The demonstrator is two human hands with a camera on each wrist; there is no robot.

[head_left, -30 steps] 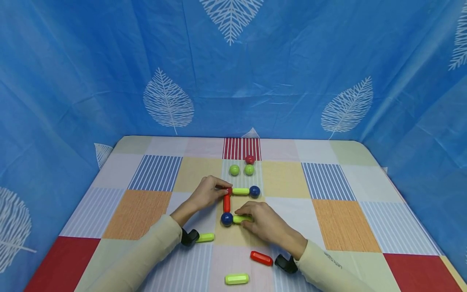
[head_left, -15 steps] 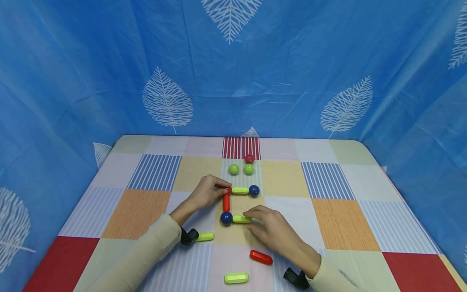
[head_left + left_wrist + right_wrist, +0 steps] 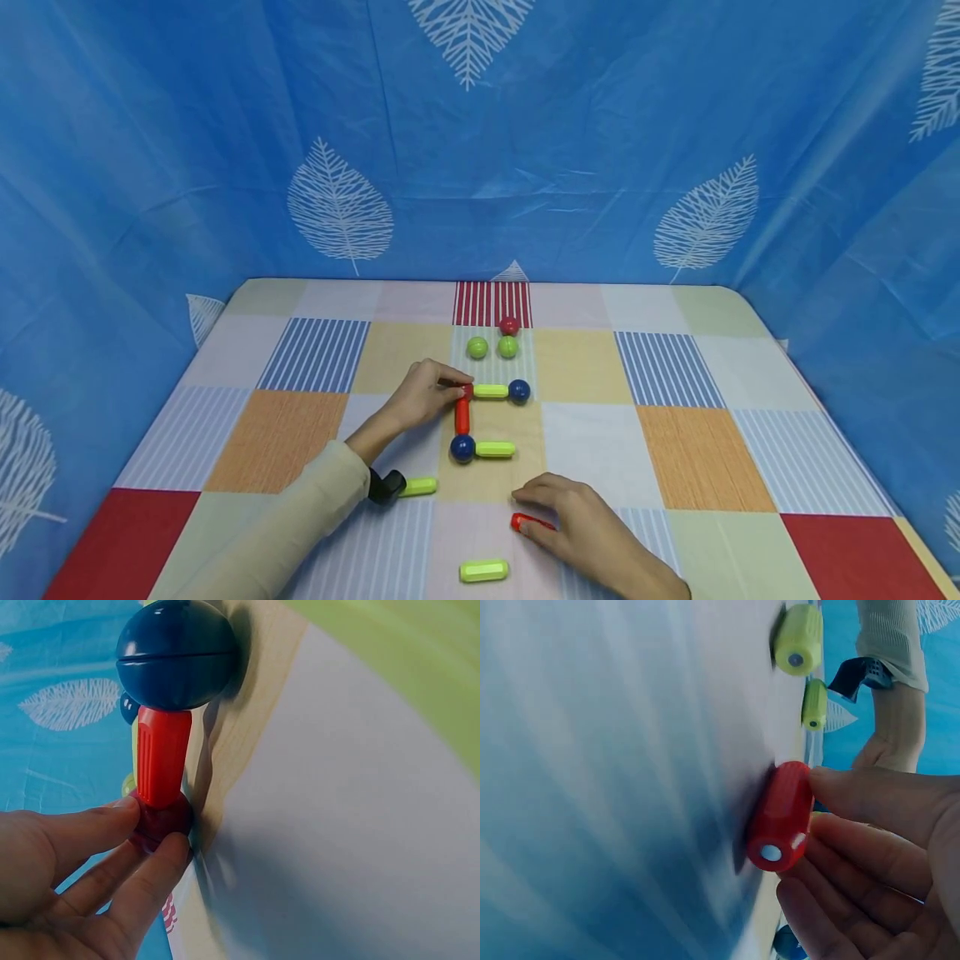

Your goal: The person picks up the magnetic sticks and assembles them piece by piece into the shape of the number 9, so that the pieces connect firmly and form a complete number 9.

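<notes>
- By the left hand (image 3: 420,396), the red corner ball (image 3: 161,821) is pinched between thumb and fingers, apparently so that the joint is steadied where two sticks meet.
- From that ball, the joined red stick (image 3: 462,417) is run back toward the person to the near blue ball (image 3: 462,448), and the far lime stick (image 3: 491,391) is run sideways to the far blue ball (image 3: 519,392).
- Against the near blue ball, the near lime stick (image 3: 495,450) is set roughly parallel to the far one; its other end is left free, so one side of the shape is unclosed.
- The loose red stick (image 3: 784,814) is laid on the surface (image 3: 697,462) under the right hand (image 3: 573,521). The thumb and fingers are spread apart about it, and no firm pinch is seen; it is probably straddled so that it can be taken from both sides.
- A pale round tip is shown on its end, likely a magnet, by which such sticks would be held to balls.
- The front lime stick (image 3: 483,571) and the side lime stick (image 3: 422,486) are kept near the hands, presumably for easy reach.
- Two green balls (image 3: 477,347) and a spare red ball (image 3: 509,326) are grouped beyond the shape, perhaps as spares kept out of the way.
</notes>
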